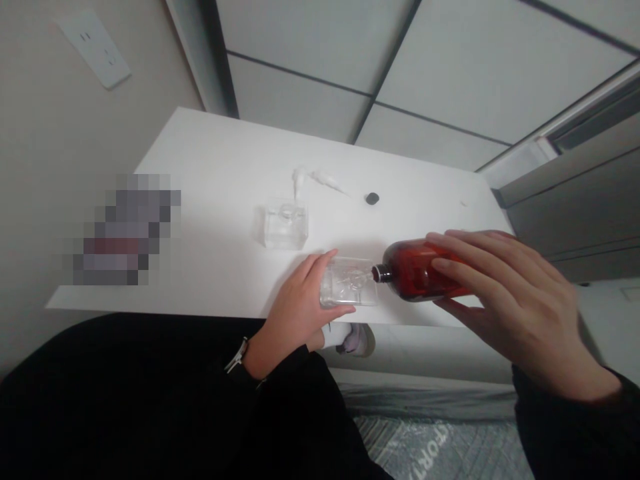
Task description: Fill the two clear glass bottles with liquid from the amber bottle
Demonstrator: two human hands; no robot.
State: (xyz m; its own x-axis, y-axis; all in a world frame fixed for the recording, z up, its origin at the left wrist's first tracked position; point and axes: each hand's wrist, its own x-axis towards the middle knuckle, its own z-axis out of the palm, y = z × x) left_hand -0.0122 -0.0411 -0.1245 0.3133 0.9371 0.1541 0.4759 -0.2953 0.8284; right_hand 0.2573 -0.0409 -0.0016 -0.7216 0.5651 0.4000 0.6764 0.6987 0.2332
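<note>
My right hand grips an amber-red bottle tipped on its side, with its dark neck pointing left. The neck meets the mouth of a small clear container that my left hand holds at the front edge of the white table. Clear liquid shows at the bottle's mouth. Both hands are closed round what they hold.
A second clear square container stands farther back on the table. Behind it lie a white pump dispenser head and a small black cap. A blurred patch covers something at the table's left. A wall socket is at upper left.
</note>
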